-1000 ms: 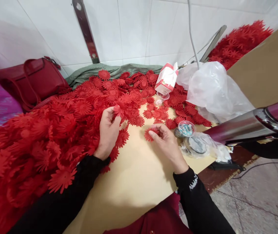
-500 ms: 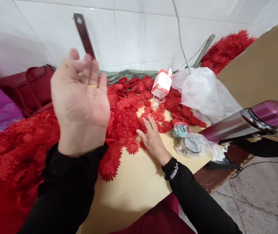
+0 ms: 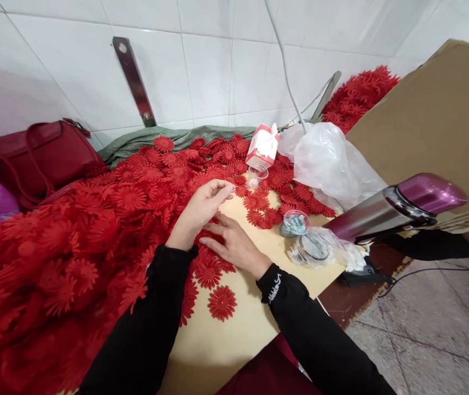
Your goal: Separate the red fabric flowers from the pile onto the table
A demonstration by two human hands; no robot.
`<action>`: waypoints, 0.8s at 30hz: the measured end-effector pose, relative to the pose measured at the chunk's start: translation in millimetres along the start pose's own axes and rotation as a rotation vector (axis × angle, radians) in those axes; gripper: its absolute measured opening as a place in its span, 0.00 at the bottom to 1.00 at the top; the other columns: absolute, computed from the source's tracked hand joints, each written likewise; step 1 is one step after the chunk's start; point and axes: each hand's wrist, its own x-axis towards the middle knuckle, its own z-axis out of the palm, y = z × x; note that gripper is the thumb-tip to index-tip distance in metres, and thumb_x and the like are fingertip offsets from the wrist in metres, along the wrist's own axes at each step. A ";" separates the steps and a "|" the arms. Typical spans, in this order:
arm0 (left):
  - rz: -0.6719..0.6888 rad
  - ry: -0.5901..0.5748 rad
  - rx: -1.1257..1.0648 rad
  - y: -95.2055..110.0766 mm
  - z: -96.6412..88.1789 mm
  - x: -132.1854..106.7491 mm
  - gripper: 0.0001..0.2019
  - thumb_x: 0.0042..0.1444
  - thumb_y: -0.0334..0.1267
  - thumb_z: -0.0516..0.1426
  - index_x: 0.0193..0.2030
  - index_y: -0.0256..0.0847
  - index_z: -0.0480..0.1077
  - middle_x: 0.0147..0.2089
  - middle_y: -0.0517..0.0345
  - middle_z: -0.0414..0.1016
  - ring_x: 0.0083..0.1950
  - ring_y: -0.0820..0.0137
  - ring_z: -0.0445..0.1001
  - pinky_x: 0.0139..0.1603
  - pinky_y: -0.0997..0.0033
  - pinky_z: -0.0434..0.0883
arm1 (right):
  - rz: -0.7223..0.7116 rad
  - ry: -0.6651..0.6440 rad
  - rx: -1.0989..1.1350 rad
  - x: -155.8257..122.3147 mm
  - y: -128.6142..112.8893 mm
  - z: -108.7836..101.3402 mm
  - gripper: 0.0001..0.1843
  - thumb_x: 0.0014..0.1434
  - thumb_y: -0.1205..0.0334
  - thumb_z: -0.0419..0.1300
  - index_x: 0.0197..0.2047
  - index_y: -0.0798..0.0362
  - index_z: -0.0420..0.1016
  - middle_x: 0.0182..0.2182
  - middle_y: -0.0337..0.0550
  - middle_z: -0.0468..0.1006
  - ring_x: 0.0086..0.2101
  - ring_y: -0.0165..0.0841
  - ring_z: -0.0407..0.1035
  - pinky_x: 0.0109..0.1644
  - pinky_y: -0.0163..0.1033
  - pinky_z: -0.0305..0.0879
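Left hand (image 3: 200,213): lowered from raised position | Right hand (image 3: 240,245): shifted left, now just beside it | Red flower (image 3: 222,303), one: now lies apart on tabletop (image 3: 205,346)

The tan tabletop (image 3: 255,307) serves as the work surface. A deep heap of red flower cut-outs (image 3: 106,219) covers its left and rear areas. A single flower cut-out (image 3: 222,303) lies flat near the front, apart from the heap. Toward the right edge, a clear tub (image 3: 296,223) containing blue and white pieces stands beside a bundle in clear plastic (image 3: 316,247).
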 end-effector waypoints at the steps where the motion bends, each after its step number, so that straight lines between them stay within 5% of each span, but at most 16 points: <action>1: 0.000 0.000 -0.002 -2.3 0.8 0.3 0.14 0.59 0.49 0.62 0.41 0.39 0.74 0.44 0.53 0.80 0.48 0.66 0.79 0.55 0.64 0.74 | 0.030 0.040 -0.035 -0.2 4.7 -7.0 0.16 0.70 0.50 0.59 0.54 0.46 0.81 0.60 0.49 0.76 0.59 0.42 0.71 0.67 0.51 0.66; 5: 0.017 0.000 0.003 -6.0 5.9 3.2 0.12 0.62 0.47 0.60 0.43 0.39 0.73 0.43 0.54 0.79 0.47 0.67 0.78 0.54 0.65 0.73 | 0.339 0.264 -0.282 -4.1 34.0 -24.8 0.21 0.71 0.51 0.56 0.60 0.51 0.77 0.67 0.59 0.68 0.69 0.51 0.59 0.72 0.65 0.54; 8: 0.065 0.010 0.074 -1.2 10.1 2.4 0.12 0.63 0.45 0.60 0.44 0.38 0.73 0.45 0.53 0.79 0.47 0.68 0.77 0.55 0.66 0.72 | 0.560 0.240 -0.390 -11.9 47.7 -15.3 0.29 0.69 0.51 0.59 0.68 0.58 0.69 0.72 0.69 0.58 0.73 0.62 0.47 0.71 0.77 0.44; 12: 0.130 -0.048 0.179 18.1 15.1 -5.0 0.11 0.62 0.43 0.60 0.46 0.38 0.74 0.45 0.53 0.79 0.45 0.68 0.77 0.48 0.69 0.73 | 0.423 0.069 -0.294 -18.9 29.3 18.1 0.28 0.71 0.51 0.56 0.69 0.55 0.68 0.73 0.63 0.59 0.74 0.58 0.47 0.73 0.74 0.43; 15: 0.198 0.016 0.232 34.4 14.2 -11.0 0.11 0.63 0.43 0.60 0.47 0.39 0.73 0.46 0.53 0.80 0.43 0.68 0.78 0.43 0.70 0.73 | 0.296 0.011 -0.139 -16.7 5.1 31.2 0.24 0.74 0.52 0.49 0.68 0.49 0.68 0.72 0.54 0.63 0.74 0.52 0.48 0.73 0.72 0.47; 20: 0.245 0.055 0.481 29.8 -2.7 -16.1 0.08 0.65 0.40 0.57 0.47 0.41 0.74 0.45 0.54 0.81 0.44 0.65 0.79 0.46 0.67 0.74 | 0.232 0.252 0.075 -13.6 6.0 9.2 0.22 0.74 0.62 0.45 0.65 0.48 0.68 0.64 0.51 0.73 0.65 0.39 0.65 0.72 0.54 0.59; 24: 0.220 -0.030 0.725 -3.1 -16.4 -20.2 0.07 0.64 0.35 0.56 0.45 0.42 0.75 0.45 0.52 0.82 0.45 0.61 0.80 0.53 0.59 0.74 | 0.363 0.382 -0.129 -20.5 33.4 -9.1 0.18 0.67 0.65 0.54 0.58 0.52 0.74 0.55 0.56 0.75 0.57 0.46 0.68 0.66 0.57 0.64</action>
